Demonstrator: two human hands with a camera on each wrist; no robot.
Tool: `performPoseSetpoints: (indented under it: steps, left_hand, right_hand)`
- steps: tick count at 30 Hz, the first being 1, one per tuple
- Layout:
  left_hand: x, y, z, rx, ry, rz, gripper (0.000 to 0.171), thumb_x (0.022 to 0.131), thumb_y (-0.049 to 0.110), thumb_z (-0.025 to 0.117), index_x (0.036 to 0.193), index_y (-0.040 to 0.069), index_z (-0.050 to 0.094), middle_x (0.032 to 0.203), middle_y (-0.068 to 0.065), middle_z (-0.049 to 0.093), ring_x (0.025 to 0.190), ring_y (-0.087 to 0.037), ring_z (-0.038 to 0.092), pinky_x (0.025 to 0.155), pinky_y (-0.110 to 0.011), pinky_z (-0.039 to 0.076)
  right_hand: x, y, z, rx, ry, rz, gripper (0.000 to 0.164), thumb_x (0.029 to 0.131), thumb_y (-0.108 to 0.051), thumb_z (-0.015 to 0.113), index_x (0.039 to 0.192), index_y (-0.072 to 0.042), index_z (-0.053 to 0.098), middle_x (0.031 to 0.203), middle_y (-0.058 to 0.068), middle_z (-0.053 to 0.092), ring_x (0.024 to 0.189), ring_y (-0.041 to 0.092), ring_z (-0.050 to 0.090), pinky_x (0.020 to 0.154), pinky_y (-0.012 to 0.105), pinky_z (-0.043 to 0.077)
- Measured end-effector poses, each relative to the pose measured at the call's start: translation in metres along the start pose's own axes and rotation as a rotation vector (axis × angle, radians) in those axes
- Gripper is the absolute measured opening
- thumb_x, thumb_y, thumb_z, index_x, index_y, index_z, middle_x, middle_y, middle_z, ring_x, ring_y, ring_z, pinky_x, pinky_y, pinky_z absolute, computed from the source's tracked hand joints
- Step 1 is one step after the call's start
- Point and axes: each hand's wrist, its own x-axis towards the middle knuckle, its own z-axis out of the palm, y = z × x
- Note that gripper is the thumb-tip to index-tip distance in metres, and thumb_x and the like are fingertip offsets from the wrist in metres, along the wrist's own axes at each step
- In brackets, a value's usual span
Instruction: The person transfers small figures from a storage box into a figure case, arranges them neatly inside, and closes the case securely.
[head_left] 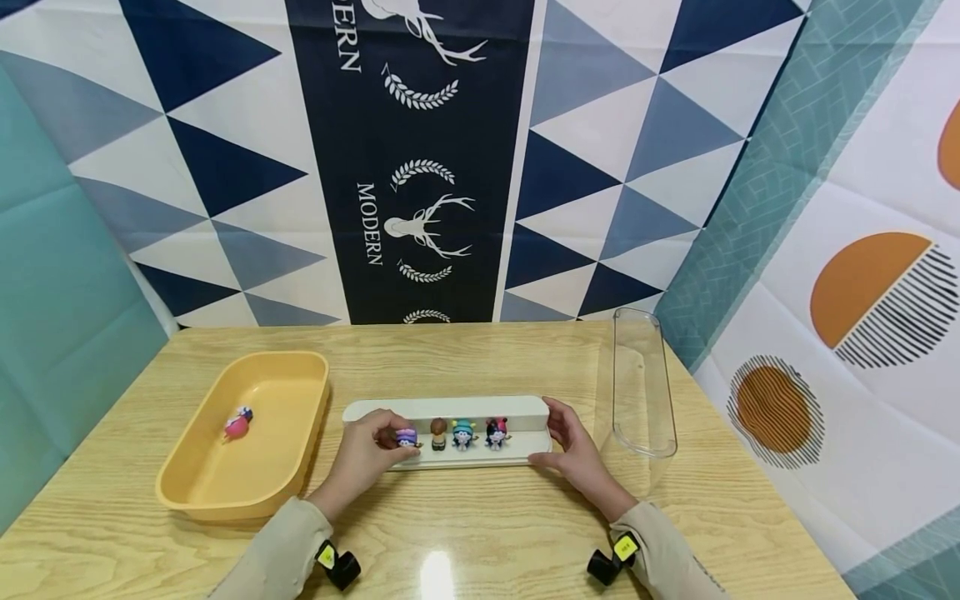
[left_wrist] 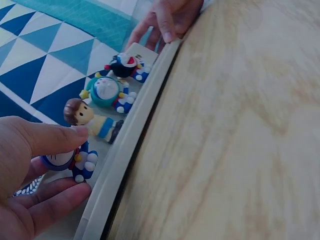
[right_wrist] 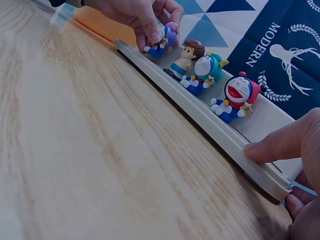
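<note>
A white display stand (head_left: 442,407) with a raised back lies across the middle of the wooden table. My left hand (head_left: 365,450) pinches a purple-hatted figurine (head_left: 407,437) at the stand's left part, thumb and fingers around it. To its right, in a row, stand a brown-haired boy figurine (right_wrist: 186,59), a cat figurine with a teal hood (right_wrist: 206,70) and a cat figurine with a red and black hood (right_wrist: 237,92). At the right end my right hand (head_left: 576,454) grips the stand, thumb on its front edge and fingers round its end.
On the left stands a yellow tray (head_left: 225,487), with one pink and blue figurine (head_left: 238,423) lying inside. A clear plastic box (head_left: 645,383) lies at the right, close to my right hand. Patterned cloth (head_left: 420,167) hangs behind the table.
</note>
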Motion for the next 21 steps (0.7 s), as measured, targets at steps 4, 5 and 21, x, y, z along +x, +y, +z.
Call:
performPoseSetpoints:
  steps: [4,5,21]
  left_hand:
    - [-0.0007,0.001,0.0021,0.066,0.012,0.045,0.028,0.07,0.003,0.089,0.083,0.014,0.067,0.083,0.007,0.056,0.068,-0.008,0.058,0.061,-0.023,0.053]
    - [-0.0008,0.0016,0.0025,0.089,0.013,0.059,0.029,0.07,0.003,0.089,0.083,0.015,0.066,0.083,0.007,0.055,0.067,-0.008,0.059,0.061,-0.023,0.053]
    - [0.0014,0.0021,0.0036,0.44,0.134,0.278,0.036,0.057,0.023,0.096,0.077,0.015,0.068,0.075,0.006,0.064,0.076,-0.014,0.052,0.064,-0.032,0.046]
  right_hand:
    - [-0.0001,0.0001,-0.0001,0.004,-0.001,-0.004,0.087,0.073,0.02,0.076,0.148,0.006,0.033,0.135,0.029,0.048,0.126,0.042,0.045,0.104,0.032,0.041]
    - [0.0001,0.0006,0.0,0.006,-0.001,-0.002,0.087,0.073,0.02,0.076,0.148,0.006,0.033,0.135,0.029,0.048,0.126,0.042,0.045,0.104,0.031,0.041]
    - [-0.0001,0.0003,-0.0004,0.005,0.0,0.002,0.087,0.073,0.02,0.076,0.148,0.006,0.033,0.136,0.029,0.047,0.127,0.042,0.044,0.104,0.029,0.041]
